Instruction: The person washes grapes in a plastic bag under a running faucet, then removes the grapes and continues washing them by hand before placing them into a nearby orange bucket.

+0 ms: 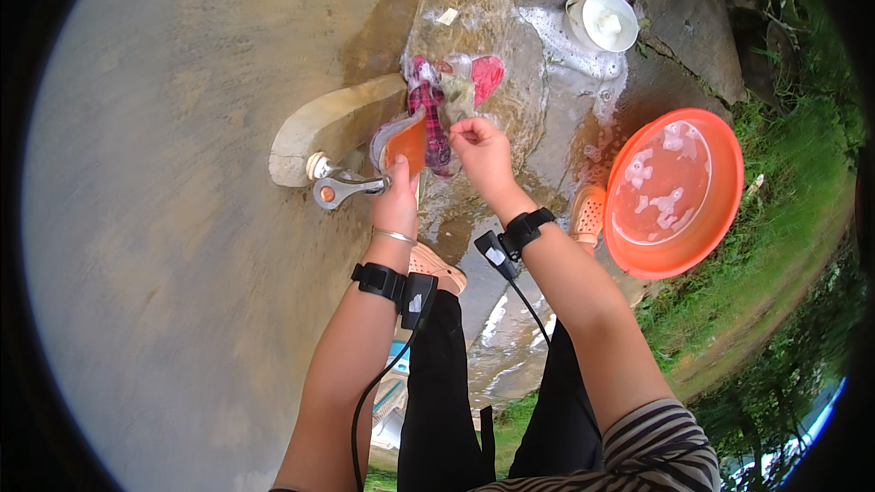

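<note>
My left hand (397, 196) is closed on a flat, curved orange piece (408, 143) with a pale grey edge, its thumb pressed on the orange face. It could be an insole, but I cannot tell. Close by on the left is a metal tap (348, 188). My right hand (480, 153) is beside it with fingers pinched together; anything between them is too small to make out. Just beyond both hands, a wet dark-red plaid cloth (427, 96) lies on a stone slab (469, 0). Next to it are a greenish wet cloth (458, 96) and a pink rounded piece (488, 77).
A large orange basin (736, 182) holds water with suds, to the right. Farther off, a white bucket (627, 11) stands amid foam on the wet ground. A low curved concrete ledge (314, 123) borders the tap. Grass (766, 264) grows at the right.
</note>
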Demonstrator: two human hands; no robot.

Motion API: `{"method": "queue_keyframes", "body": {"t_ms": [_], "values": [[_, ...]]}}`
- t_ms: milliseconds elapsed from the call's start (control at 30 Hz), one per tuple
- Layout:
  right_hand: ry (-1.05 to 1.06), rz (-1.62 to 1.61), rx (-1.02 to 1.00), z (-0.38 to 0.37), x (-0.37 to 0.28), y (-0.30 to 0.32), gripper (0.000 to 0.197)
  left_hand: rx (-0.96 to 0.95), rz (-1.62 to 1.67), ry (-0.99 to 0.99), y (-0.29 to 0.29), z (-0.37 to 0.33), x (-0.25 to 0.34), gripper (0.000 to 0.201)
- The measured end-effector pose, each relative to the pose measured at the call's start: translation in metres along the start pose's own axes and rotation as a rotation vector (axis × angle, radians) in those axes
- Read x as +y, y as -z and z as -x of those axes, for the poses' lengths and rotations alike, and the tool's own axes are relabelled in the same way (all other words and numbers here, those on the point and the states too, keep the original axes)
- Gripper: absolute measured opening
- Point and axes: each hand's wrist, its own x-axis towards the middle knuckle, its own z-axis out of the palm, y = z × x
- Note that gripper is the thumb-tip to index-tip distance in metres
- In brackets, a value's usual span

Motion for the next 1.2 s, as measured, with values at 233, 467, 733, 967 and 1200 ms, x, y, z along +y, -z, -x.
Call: {"method": "queue_keyframes", "body": {"t_ms": [233,467,733,967,1200], "values": [[0.04,0.01,-0.221,0.037,-0.062,-0.027,0.041,0.056,-0.007,0.171,0.002,0.005,0.007,0.037],[-0.142,-0.177,-0.325,0.049,-0.056,-0.048,0.02,0.05,0.132,0.12,0.008,0.014,0.016,0.03],[-0.04,0.05,-0.276,0.07,-0.083,-0.062,0.022,-0.064,0.345,0.144,0.047,0.009,0.012,0.03],[0.095,0.097,-0.228,0.074,-0.081,-0.061,0.016,-0.004,0.353,0.137,0.041,0.016,0.02,0.029],[0.108,0.176,-0.195,0.081,-0.092,-0.06,0.011,0.037,0.309,0.033,0.037,0.012,0.006,0.029]]}}
